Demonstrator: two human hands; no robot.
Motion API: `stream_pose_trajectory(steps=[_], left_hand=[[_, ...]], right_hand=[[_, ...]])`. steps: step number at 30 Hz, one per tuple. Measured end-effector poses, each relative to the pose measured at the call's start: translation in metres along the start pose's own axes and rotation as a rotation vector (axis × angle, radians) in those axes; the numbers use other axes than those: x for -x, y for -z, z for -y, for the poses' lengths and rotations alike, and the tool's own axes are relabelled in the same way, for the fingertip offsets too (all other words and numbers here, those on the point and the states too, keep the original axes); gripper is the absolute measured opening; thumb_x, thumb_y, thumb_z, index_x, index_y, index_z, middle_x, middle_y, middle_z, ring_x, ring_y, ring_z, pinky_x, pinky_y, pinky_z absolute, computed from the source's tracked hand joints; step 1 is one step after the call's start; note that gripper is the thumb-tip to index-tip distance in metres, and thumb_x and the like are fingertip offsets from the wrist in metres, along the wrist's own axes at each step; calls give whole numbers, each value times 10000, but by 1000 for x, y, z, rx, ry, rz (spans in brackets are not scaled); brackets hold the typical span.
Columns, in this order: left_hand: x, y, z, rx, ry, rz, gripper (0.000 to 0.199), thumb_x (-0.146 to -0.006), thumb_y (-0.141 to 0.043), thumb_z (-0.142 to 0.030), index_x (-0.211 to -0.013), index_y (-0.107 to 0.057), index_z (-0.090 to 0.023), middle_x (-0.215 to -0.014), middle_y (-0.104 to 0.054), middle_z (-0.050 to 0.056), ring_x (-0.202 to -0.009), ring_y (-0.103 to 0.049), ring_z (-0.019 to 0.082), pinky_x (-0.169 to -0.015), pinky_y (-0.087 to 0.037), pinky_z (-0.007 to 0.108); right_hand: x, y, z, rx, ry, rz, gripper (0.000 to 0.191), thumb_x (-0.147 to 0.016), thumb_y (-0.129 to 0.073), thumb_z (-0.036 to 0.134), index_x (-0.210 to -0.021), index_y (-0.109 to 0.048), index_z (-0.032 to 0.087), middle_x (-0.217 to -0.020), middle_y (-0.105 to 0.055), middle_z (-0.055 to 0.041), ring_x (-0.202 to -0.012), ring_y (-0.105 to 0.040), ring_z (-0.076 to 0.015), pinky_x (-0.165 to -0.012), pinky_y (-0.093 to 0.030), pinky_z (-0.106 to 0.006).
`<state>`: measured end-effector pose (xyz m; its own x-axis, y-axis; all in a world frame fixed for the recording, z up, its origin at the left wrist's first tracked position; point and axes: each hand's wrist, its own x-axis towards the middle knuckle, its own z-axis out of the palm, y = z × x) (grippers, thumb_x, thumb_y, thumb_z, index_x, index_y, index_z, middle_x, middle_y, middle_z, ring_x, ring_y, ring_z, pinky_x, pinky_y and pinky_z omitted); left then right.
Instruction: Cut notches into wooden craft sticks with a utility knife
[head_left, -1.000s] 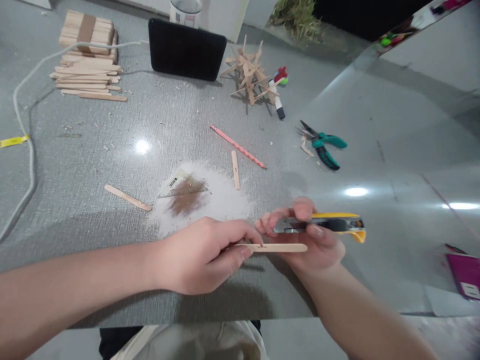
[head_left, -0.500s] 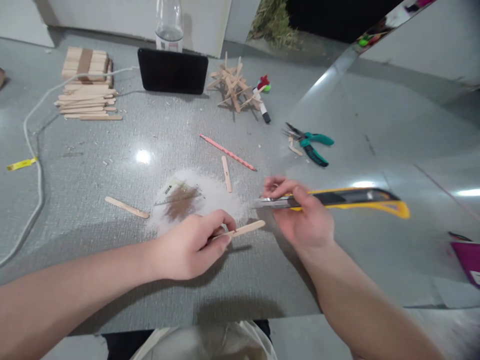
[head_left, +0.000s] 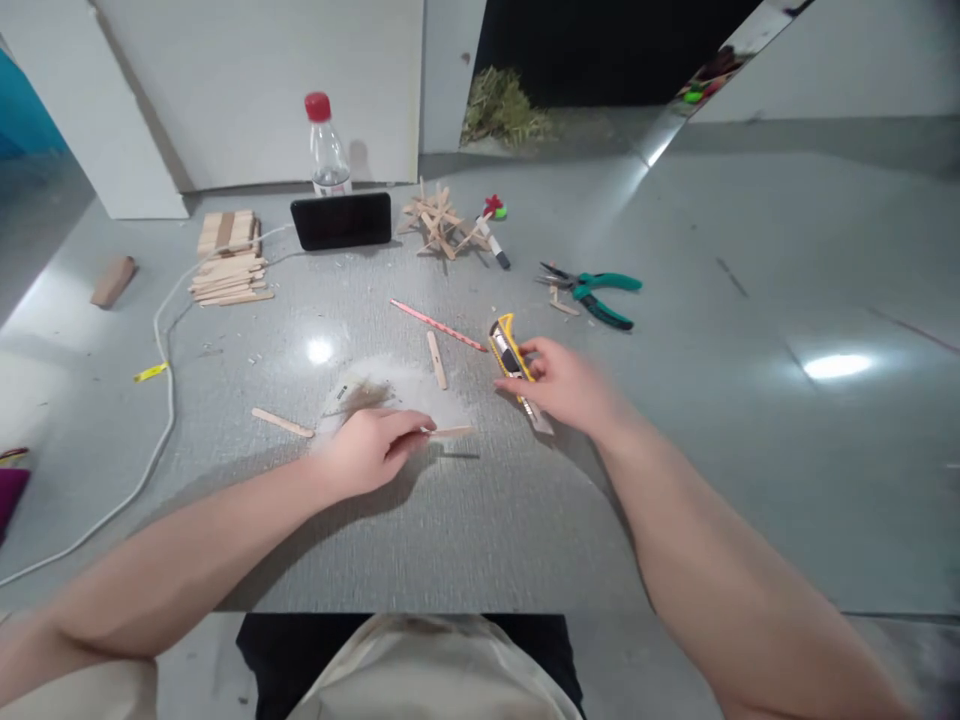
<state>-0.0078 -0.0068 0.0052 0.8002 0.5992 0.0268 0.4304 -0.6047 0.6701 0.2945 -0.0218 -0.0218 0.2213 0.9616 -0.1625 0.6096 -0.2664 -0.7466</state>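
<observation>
Between the thumb and fingers of my left hand [head_left: 373, 446] is a wooden craft stick [head_left: 453, 431], its free end pointing right just above the table. My right hand [head_left: 564, 383] grips a yellow and black utility knife [head_left: 512, 362], whose metal blade end slants down toward me. Under and behind my left hand lies a patch of white powder [head_left: 409, 385], partly covering a clear ruler-like piece [head_left: 345, 394]. A short craft stick [head_left: 436, 360] with a dark mark lies beyond the powder, and another stick [head_left: 283, 422] rests left of it.
A pink pencil [head_left: 439, 325] lies ahead, with green-handled pliers [head_left: 604, 288] to the right. Farther back are a tangle of sticks [head_left: 441, 222], a marker [head_left: 493, 243], a black phone [head_left: 342, 221], a bottle [head_left: 327, 150] and stacked sticks [head_left: 231, 278]. A white cable [head_left: 169, 400] runs along the left.
The utility knife has turned in my right hand, from lying level with its blade leftward to slanting with its blade toward me. My left hand still holds the stick. The view has shifted.
</observation>
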Motion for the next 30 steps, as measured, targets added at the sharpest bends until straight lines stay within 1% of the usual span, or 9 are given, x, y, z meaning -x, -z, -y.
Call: stream_pose_trajectory(steps=[4,7,9,12,14,16,19,25,30], left_hand=[[1,-3,4,41,75,-59,216,-1004,-458,-241,-1175,-576,-181,-871,-737,25,-789,-693,124,-759,-523,251],[0,-7,9,65,103,-107,231,-1019,-437,-231,-1225,-526,-178,-984,-735,54,-871,-713,124,-804,-548,257],[-1,-11,11,63,121,-130,230,-1028,-422,-229,-1233,-509,-173,-1067,-711,78,-866,-718,118,-756,-562,242],[-1,-19,7,12,137,-133,242,-1021,-487,-305,-1187,-564,-146,-1044,-686,68,-863,-689,139,-771,-582,299],[-1,-23,3,-41,137,-106,282,-990,-558,-373,-1154,-607,-148,-1061,-664,64,-875,-660,147,-792,-586,332],[0,-23,0,-100,133,-76,282,-981,-574,-374,-1152,-615,-153,-1106,-651,71,-918,-651,157,-815,-583,345],[0,-12,5,-214,162,-105,317,-973,-585,-375,-1207,-598,-162,-1216,-619,91,-1041,-634,197,-903,-564,405],[5,39,31,-448,377,-325,365,-964,-599,-373,-1258,-568,-158,-1242,-602,97,-1072,-627,216,-910,-561,425],[24,53,30,-554,352,-285,322,-978,-574,-368,-1243,-586,-186,-1286,-588,99,-1099,-613,209,-946,-548,424]], right_hand=[[3,6,7,97,108,-175,301,-697,-799,418,-852,-616,237,-697,-614,-52,-681,-576,-243,-600,-373,-345],[16,5,22,72,217,-223,248,-826,-673,421,-942,-618,209,-858,-637,-101,-803,-590,-253,-684,-415,-367],[29,-3,33,8,301,-128,273,-878,-612,445,-1011,-621,206,-879,-652,-79,-716,-582,-192,-668,-439,-338],[48,-26,43,-109,398,149,326,-899,-613,468,-1108,-622,218,-830,-675,-15,-581,-567,-126,-574,-468,-281],[55,-42,45,-156,425,281,302,-916,-623,452,-1080,-641,198,-846,-680,-13,-669,-618,-136,-637,-524,-286],[55,-52,42,-188,410,347,306,-951,-602,407,-1145,-623,171,-1062,-670,-57,-875,-657,-170,-770,-571,-354],[46,-52,36,-218,355,351,357,-955,-604,381,-1246,-582,176,-1251,-610,-92,-1052,-636,-220,-878,-564,-437],[33,-36,32,-259,336,323,365,-951,-609,380,-1254,-580,179,-1262,-607,-94,-1067,-631,-227,-893,-558,-445],[35,-36,34,-338,362,388,372,-950,-611,379,-1260,-576,176,-1264,-605,-95,-1069,-631,-229,-892,-558,-448]])
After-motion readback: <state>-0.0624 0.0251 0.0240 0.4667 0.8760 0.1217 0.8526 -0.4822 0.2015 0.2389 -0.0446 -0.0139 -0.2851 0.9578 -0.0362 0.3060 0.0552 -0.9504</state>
